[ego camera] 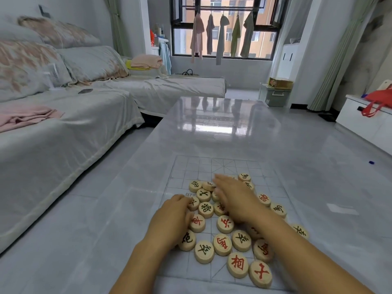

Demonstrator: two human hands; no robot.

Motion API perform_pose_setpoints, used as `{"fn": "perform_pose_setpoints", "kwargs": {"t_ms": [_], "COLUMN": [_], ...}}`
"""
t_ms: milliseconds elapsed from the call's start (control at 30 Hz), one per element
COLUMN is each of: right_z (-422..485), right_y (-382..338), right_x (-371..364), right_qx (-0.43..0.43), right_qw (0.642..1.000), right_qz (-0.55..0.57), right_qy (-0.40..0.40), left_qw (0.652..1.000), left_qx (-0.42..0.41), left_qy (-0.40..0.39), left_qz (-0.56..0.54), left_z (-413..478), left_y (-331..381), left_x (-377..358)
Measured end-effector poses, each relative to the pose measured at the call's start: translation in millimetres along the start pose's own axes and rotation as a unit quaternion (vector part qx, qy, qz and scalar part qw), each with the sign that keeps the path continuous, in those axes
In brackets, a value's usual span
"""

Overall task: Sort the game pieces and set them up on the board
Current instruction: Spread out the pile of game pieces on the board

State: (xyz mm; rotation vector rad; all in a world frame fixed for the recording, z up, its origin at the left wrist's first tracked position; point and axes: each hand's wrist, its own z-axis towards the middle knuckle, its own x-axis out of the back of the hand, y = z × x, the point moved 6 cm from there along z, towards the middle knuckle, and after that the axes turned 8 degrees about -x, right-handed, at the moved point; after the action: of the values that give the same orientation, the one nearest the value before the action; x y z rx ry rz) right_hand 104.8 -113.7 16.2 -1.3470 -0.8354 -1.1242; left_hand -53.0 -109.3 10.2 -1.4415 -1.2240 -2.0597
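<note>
Discs (225, 224), pale wood, red or black characters; left hand (174, 217), right hand (235, 198) rest flat.

— What do the pieces (225, 224) look like?

— Round, pale wooden discs, each with one character on its top face, some red, some black (the two colours are mixed all through).

— How do they lie?

— Flat, character up, in a loose cluster, many touching their neighbours. A red piece (260, 273) lies nearest, at the right; a black piece (244, 177) lies farthest.

— And the board (191, 166)?

— A thin, pale sheet with a faint grid, flat on the desk (212, 124). The cluster covers its near half and middle; the far rows, with their crossed diagonals, show plainly.
</note>
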Motion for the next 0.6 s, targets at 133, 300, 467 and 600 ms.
{"fn": "perform_pose_setpoints", "kwargs": {"t_ms": [133, 300, 467, 600], "right_z": [19.7, 14.5, -37.7, -88.6], "right_y": [-17.9, -14.1, 43.2, 75.6], "right_x": [-20.8, -17.4, 23.5, 33.7], "right_qx": [-0.002, -0.014, -0.1, -0.141], "right_qw": [0.997, 0.998, 0.993, 0.984], "right_qz": [-0.054, -0.028, 0.065, 0.105], "right_qy": [-0.047, -0.06, -0.004, 0.004], "left_qw": [0.999, 0.999, 0.996, 0.995], "left_qx": [-0.018, -0.005, 0.074, 0.089], "left_qy": [-0.041, -0.047, -0.031, -0.034], "left_qz": [0.024, 0.01, 0.039, 0.034], "left_z": [0.1, -0.4, -3.8, -5.3], "left_y": [0.2, -9.5, -28.9, -29.6], "left_x": [-8.8, -5.9, 10.3, 11.8]}}
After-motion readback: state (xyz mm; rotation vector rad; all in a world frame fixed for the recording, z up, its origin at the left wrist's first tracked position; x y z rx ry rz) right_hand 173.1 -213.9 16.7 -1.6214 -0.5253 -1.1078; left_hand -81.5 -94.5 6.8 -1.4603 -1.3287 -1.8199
